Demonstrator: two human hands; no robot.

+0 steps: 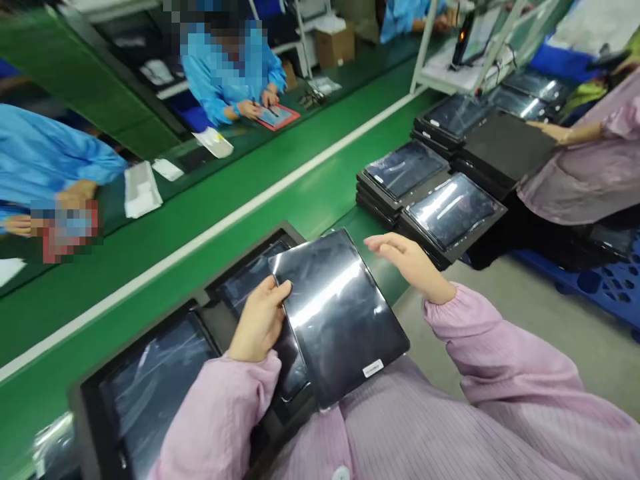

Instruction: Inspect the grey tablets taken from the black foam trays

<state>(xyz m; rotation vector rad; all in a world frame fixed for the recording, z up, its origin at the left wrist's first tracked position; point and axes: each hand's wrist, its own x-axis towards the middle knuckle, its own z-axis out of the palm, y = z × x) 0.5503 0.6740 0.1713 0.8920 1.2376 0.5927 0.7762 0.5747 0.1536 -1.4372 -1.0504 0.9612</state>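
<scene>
1. The task's thing is a flat, glossy display panel (345, 313), of the tablet kind, with a small white label (373, 369) near its lower edge. It is held in the air, tilted, in front of the person's body and partly above a black tray (93, 427) on the green worktop (325, 207).

2. The left hand (257, 323) grips the panel at its left edge, with the thumb on the glossy face; the fingers behind are hidden, so one cannot tell how far they reach under it.

3. The right hand (407, 263) is open, with its fingers stretched out. It is near the panel's right edge but does not touch it.

4. By its thin shape, the panel is probably light and stiff, and one hand seems enough to carry it. A hold at one side only may however let the far corner sink or turn.

5. The face shines strongly and looks smooth, so it is likely slippery, and it would mark easily with fingerprints. If it is glass, as it seems, a knock on a corner could crack it.

6. The better hold is by two opposite edges, with flat fingers and gentle pressure, keeping thumbs close to the border and away from the middle.
</scene>
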